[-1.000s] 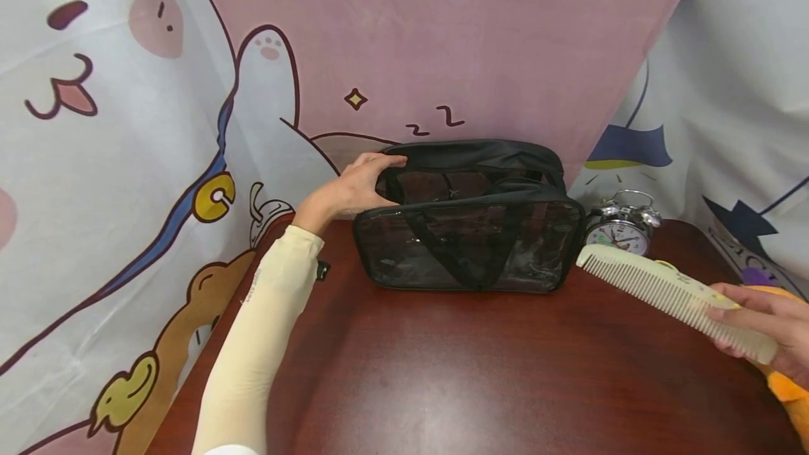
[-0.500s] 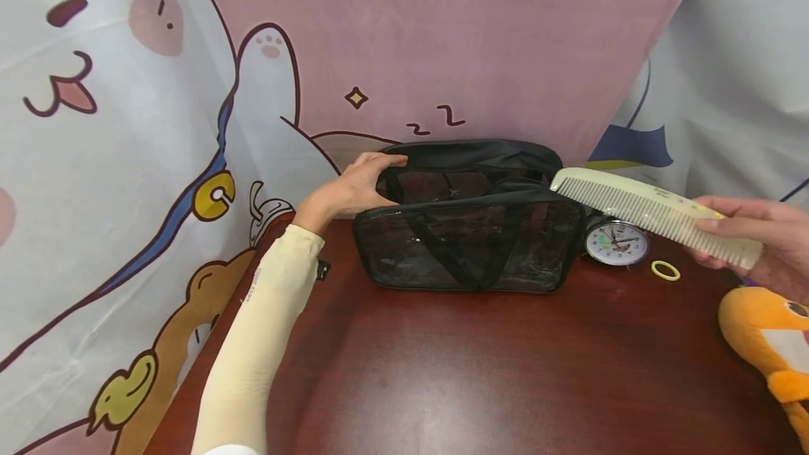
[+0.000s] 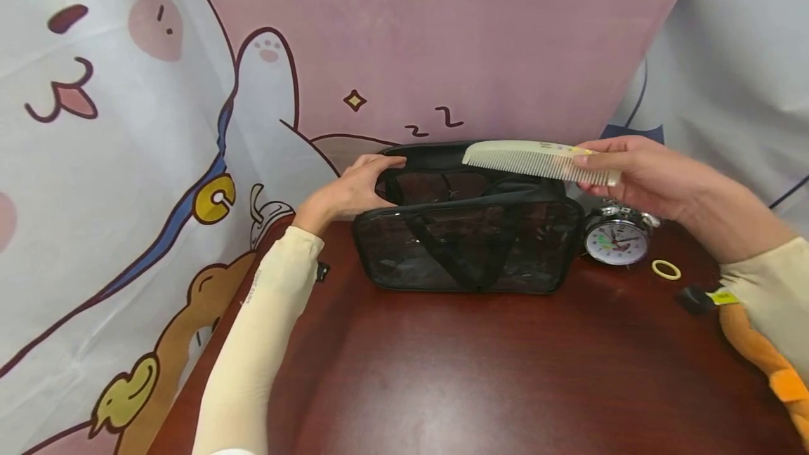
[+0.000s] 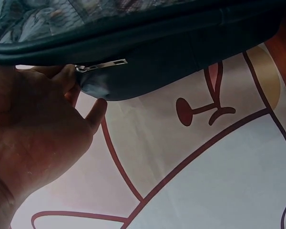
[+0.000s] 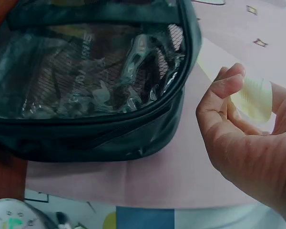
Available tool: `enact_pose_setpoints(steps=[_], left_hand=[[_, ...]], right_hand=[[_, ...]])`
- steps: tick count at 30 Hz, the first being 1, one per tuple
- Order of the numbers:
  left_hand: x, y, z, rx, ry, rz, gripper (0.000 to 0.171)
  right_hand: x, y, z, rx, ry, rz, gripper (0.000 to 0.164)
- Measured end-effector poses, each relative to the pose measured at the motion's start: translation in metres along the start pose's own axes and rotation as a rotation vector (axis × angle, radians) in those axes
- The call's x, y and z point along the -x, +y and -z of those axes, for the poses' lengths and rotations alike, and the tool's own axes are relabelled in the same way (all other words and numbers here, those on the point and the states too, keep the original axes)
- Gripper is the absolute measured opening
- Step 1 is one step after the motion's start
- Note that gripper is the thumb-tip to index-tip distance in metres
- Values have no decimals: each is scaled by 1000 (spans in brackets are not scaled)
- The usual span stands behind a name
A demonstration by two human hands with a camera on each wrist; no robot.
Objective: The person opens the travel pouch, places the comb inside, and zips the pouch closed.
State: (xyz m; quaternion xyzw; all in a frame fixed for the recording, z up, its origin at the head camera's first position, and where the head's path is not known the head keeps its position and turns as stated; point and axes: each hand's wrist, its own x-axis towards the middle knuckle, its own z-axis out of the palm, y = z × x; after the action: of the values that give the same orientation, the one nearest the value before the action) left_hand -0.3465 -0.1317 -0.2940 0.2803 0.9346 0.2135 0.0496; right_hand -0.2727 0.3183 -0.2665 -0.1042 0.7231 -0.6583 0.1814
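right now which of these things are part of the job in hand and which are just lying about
In use:
comb, held in the right grip
black see-through bag, touched by the left grip

Apparently just lying about:
alarm clock
yellow ring
orange plush, partly hidden

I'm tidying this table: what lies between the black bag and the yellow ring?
The alarm clock is between the black bag and the yellow ring, as the head view shows.

Home-like tabletop corner; the exact room cannot be told. Cartoon-printed cloth (image 3: 505,41) hangs behind the left grip (image 3: 351,188) and the right grip (image 3: 645,170), folding round to either side. A glossy reddish-brown worktop (image 3: 442,371) spreads below both; an alarm clock (image 3: 617,241) stands just below the right grip, an orange plush item (image 3: 752,343) farther below it.
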Motion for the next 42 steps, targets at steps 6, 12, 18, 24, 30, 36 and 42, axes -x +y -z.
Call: enact_pose_setpoints(steps=[6, 12, 18, 24, 30, 36, 42], left_hand=[[-1, -1, 0, -1, 1, -6, 99], [-1, -1, 1, 1, -6, -9, 101], [-1, -1, 0, 19, -10, -16, 103], [-1, -2, 0, 33, -14, -14, 101], [0, -2, 0, 35, -14, -22, 100], [-1, -1, 0, 40, -15, -25, 98], [-2, -4, 0, 35, -21, -18, 98]], right_hand=[[-35, -19, -25, 172, 20, -8, 18], [-53, -20, -43, 248, -3, -35, 23], [-63, -17, -52, 320, 33, -79, 44], [-71, -24, -63, 399, 30, -107, 50], [-74, -27, -73, 406, 18, -120, 50], [-73, -27, -74, 368, 8, -134, 55], [-68, -26, -69, 339, -5, -117, 54]])
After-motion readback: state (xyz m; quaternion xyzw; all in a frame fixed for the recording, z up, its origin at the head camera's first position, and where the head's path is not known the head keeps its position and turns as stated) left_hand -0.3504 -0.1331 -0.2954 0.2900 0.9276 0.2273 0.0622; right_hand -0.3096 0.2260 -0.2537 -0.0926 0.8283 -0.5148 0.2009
